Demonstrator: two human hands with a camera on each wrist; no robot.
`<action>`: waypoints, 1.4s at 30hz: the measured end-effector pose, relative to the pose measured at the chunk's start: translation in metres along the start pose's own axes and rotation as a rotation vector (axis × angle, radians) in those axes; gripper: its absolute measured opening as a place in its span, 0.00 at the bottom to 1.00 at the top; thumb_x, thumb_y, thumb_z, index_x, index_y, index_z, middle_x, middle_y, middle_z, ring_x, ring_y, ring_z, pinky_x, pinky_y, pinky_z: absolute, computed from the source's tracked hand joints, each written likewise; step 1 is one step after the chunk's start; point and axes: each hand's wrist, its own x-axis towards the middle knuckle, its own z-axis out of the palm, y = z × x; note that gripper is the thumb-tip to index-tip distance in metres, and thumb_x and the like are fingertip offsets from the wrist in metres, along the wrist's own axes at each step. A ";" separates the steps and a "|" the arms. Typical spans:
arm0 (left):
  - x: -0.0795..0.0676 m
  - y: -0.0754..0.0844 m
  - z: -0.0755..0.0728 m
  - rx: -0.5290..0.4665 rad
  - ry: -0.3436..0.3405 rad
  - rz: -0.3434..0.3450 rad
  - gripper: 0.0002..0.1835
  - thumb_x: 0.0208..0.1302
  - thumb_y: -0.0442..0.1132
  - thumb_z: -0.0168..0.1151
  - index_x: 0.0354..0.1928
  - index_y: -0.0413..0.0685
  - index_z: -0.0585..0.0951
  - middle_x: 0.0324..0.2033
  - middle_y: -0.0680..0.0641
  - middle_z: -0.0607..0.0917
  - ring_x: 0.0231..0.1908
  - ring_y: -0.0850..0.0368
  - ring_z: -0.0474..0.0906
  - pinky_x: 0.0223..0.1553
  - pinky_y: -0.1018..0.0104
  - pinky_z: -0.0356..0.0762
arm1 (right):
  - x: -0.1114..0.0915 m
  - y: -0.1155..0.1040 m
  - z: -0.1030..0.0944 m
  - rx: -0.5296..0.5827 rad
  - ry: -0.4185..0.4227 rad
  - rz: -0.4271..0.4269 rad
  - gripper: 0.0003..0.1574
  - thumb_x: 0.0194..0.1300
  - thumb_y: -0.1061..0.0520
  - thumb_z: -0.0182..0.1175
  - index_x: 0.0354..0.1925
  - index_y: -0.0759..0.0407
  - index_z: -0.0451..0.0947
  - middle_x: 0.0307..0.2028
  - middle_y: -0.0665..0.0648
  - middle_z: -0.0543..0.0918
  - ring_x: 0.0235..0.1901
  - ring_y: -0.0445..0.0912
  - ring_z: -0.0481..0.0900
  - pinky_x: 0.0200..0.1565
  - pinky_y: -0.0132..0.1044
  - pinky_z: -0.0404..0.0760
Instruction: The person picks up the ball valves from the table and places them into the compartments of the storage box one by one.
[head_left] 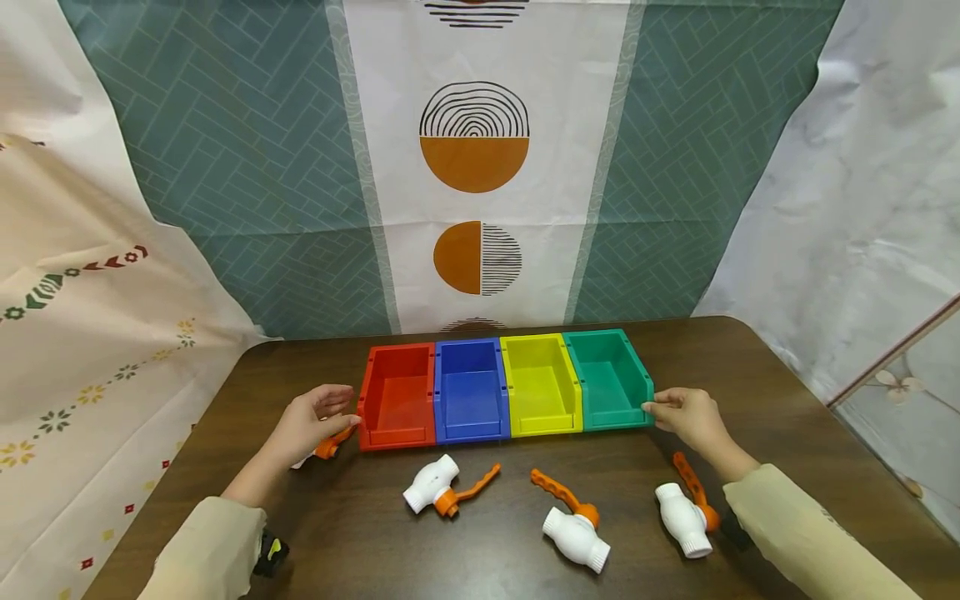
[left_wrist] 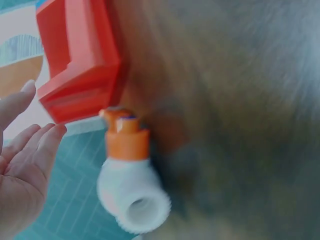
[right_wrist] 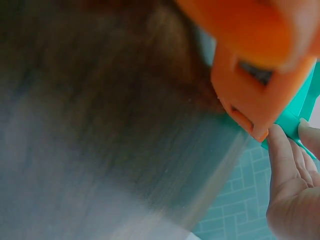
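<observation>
Four joined bins stand in a row: a red bin point(head_left: 399, 400), a blue bin point(head_left: 472, 392), a yellow bin point(head_left: 542, 387) and a green bin point(head_left: 607, 387). My left hand point(head_left: 318, 421) is beside the red bin's left front corner, thumb and fingers spread, with nothing held. Below it lies a white ball valve with an orange handle point(left_wrist: 131, 185), partly hidden by the hand in the head view. At the green bin's right front corner, my right hand point(head_left: 690, 419) pinches the wall between thumb and fingers.
More white ball valves with orange handles lie in front of the bins: one left of centre point(head_left: 433, 485), one right of centre point(head_left: 577, 537) and one by the right forearm point(head_left: 684, 518). A patterned cloth point(head_left: 480, 208) hangs behind the brown table point(head_left: 450, 558).
</observation>
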 end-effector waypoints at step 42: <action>-0.021 -0.023 -0.033 0.587 -0.265 0.205 0.51 0.25 0.37 0.79 0.57 0.26 0.66 0.58 0.27 0.68 0.59 0.27 0.61 0.54 0.36 0.63 | 0.002 0.008 -0.002 -0.007 0.002 -0.030 0.27 0.59 0.52 0.61 0.46 0.75 0.75 0.42 0.73 0.81 0.33 0.53 0.85 0.33 0.36 0.83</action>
